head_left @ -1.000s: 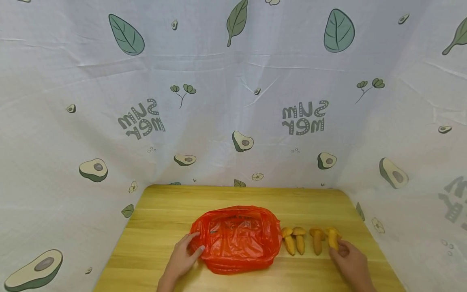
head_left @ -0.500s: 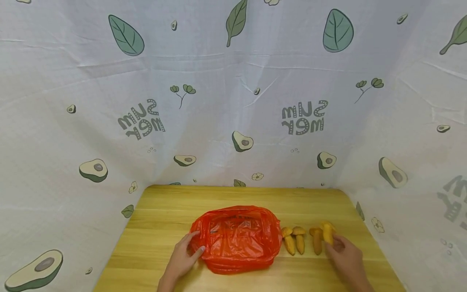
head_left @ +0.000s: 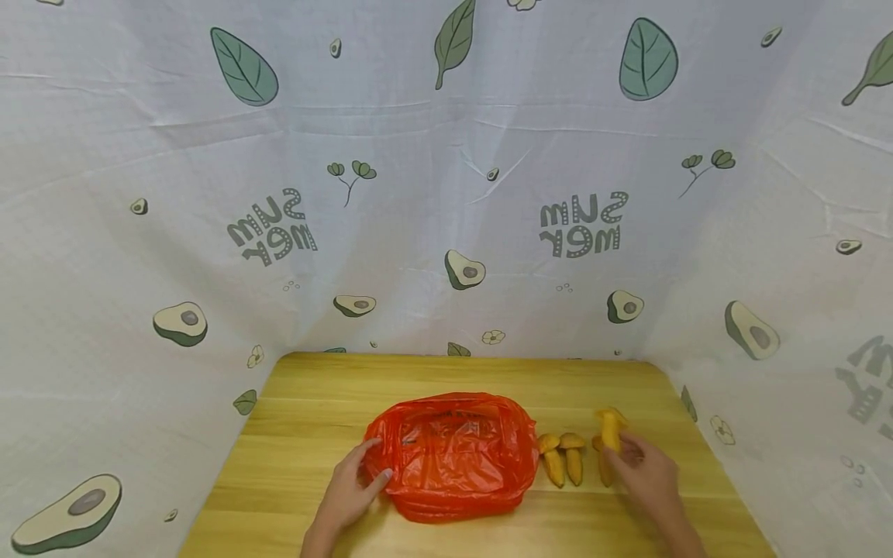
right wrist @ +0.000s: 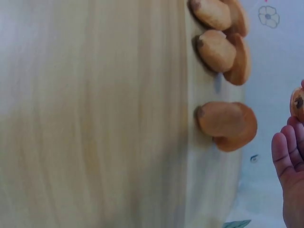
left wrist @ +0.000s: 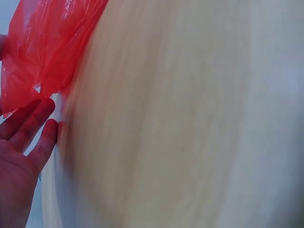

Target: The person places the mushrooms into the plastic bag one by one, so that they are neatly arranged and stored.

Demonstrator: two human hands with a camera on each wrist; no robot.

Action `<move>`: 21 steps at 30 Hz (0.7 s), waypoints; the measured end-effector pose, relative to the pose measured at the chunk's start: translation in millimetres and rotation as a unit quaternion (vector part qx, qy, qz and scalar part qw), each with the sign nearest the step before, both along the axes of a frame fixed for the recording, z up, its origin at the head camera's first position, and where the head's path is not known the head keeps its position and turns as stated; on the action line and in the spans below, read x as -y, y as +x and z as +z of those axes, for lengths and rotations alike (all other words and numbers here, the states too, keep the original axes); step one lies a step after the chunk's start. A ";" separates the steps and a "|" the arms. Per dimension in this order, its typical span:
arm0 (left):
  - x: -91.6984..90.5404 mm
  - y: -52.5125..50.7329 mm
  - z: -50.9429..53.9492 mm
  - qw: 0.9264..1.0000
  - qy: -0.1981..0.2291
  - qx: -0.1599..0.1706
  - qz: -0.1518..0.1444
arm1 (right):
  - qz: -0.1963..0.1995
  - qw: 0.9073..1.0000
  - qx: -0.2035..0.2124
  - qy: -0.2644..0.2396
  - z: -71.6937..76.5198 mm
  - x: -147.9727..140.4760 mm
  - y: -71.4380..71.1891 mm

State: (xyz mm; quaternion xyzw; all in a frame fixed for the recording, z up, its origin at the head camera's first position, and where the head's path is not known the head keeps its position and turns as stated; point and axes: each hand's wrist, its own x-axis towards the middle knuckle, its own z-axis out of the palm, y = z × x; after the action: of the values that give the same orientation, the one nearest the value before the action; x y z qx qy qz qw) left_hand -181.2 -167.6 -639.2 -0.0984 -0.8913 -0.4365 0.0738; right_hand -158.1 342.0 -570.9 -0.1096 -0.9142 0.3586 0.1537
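In the head view a red plastic bag (head_left: 453, 457) lies on the table, its mouth spread wide. My left hand (head_left: 349, 484) rests at the bag's left edge, fingers relaxed; in the left wrist view that hand (left wrist: 23, 147) has its fingertips beside the red plastic (left wrist: 47, 47). My right hand (head_left: 645, 473) pinches a yellow mushroom (head_left: 611, 426) by its stem, raised over another mushroom (head_left: 604, 469) that it partly covers. Seen from the right wrist, the hand (right wrist: 292, 161) is at the right edge, with the held mushroom's stem end (right wrist: 298, 102) above the lower fingers.
Two mushrooms (head_left: 552, 461) (head_left: 574, 459) lie side by side against the bag's right side. The wooden table (head_left: 314, 387) ends at a patterned white cloth (head_left: 418, 232) behind and on both sides.
My right hand has lifted the yellow mushroom and carried it leftward, from the right end of the row to above the neighbouring mushroom. The left hand and the bag have hardly moved.
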 end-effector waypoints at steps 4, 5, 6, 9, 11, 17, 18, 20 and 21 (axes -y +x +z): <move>-0.5 0.2 3.5 1.000 0.000 0.009 0.001 | 0.019 1.000 -0.009 -0.016 4.2 9.1 -4.8; -0.6 0.3 4.6 1.000 0.000 0.012 0.000 | 0.023 1.000 -0.011 -0.018 5.3 11.6 -6.1; -0.8 0.3 5.5 1.000 0.001 0.014 0.000 | 0.026 0.999 -0.010 -0.020 6.2 14.1 -7.5; -1.3 0.0 6.6 1.000 0.002 0.016 0.000 | 0.034 0.999 -0.011 -0.024 9.2 23.1 -11.9; -1.6 0.0 6.0 1.000 0.001 0.013 0.001 | 0.037 0.999 -0.007 -0.025 11.5 30.5 -14.8; -1.7 0.2 4.7 1.000 0.007 0.022 0.006 | 0.055 0.997 -0.005 -0.049 20.3 56.1 -23.4; -1.6 0.4 4.9 1.000 0.009 0.026 0.008 | 0.058 0.997 -0.008 -0.051 21.4 60.2 -24.9; -1.5 0.4 4.9 0.999 0.009 0.031 0.011 | 0.061 0.997 -0.012 -0.051 23.4 68.1 -28.1; -1.5 0.4 5.1 0.999 0.009 0.032 0.011 | 0.062 0.997 -0.013 -0.052 24.4 71.8 -29.5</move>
State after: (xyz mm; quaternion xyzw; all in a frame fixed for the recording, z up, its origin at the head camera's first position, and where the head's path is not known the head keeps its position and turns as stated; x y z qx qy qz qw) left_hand -180.7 -166.1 -634.2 -0.0742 -0.8903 -0.4464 0.0511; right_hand -187.6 270.1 -546.5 -0.0557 -0.8973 0.4158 0.1372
